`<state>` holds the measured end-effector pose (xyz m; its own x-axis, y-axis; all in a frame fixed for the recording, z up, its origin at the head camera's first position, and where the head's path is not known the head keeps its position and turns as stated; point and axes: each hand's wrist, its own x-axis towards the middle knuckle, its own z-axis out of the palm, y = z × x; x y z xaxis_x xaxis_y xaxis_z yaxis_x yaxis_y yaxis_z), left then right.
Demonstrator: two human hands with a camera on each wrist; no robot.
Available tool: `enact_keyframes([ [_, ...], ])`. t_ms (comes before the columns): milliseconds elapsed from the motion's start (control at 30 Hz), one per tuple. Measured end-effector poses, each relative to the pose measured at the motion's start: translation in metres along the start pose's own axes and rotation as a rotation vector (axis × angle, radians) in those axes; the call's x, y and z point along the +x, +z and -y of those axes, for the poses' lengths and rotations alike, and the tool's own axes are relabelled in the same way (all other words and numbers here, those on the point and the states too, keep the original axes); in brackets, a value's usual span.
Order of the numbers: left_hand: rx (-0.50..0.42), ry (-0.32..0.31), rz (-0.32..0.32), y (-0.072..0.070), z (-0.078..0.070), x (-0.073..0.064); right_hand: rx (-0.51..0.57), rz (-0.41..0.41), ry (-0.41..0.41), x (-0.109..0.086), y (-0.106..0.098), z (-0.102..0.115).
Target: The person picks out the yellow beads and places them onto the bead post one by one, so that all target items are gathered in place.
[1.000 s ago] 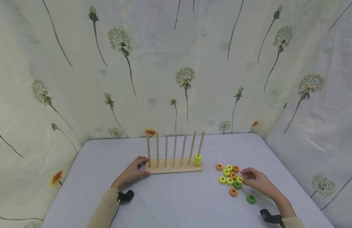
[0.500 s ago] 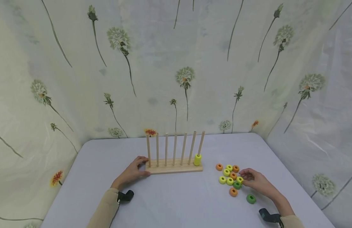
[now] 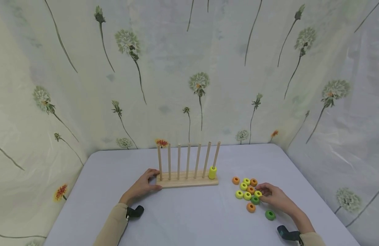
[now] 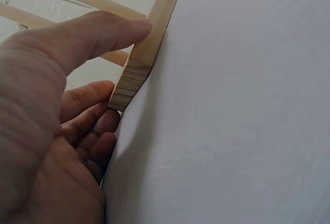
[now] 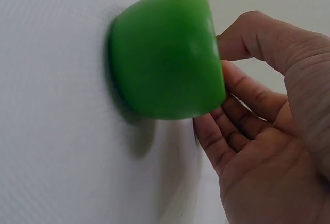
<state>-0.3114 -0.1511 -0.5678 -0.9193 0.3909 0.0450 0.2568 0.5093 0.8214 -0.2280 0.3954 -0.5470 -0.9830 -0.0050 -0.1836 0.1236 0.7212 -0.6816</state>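
In the head view a wooden peg rack [image 3: 189, 183] with several upright pegs stands on the table. Yellow beads [image 3: 212, 173] sit on its rightmost peg. My left hand [image 3: 141, 187] grips the left end of the base, thumb on the near side and fingers behind; the left wrist view shows this wooden end [image 4: 131, 80] close up. On the right, my right hand [image 3: 277, 197] has its thumb and forefinger around a yellow bead [image 3: 258, 194] at the edge of a loose group. A green bead [image 5: 167, 56] hides those fingertips in the right wrist view.
Yellow, orange [image 3: 236, 180] and green [image 3: 255, 200] beads lie loose beside the rack. One orange bead [image 3: 251, 207] and one green bead [image 3: 270, 214] lie nearer the front. A white cloth [image 3: 189, 218] covers the table, with a flowered curtain [image 3: 165, 68] behind.
My right hand has shifted slightly left and its thumb and forefinger have come in around the yellow bead. The left hand and the rack have stayed put.
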Motion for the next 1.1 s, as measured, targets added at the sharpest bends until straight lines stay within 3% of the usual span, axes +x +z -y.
enact_keyframes([
  [633, 0.002, 0.003, -0.011, 0.0009, 0.0012, 0.0012, -0.049, -0.039, 0.003, -0.0008, 0.0011, 0.0011],
  [1100, -0.007, -0.013, -0.005, 0.0, -0.0016, -0.0002, -0.046, -0.06, -0.044, -0.0075, -0.0058, 0.0051],
])
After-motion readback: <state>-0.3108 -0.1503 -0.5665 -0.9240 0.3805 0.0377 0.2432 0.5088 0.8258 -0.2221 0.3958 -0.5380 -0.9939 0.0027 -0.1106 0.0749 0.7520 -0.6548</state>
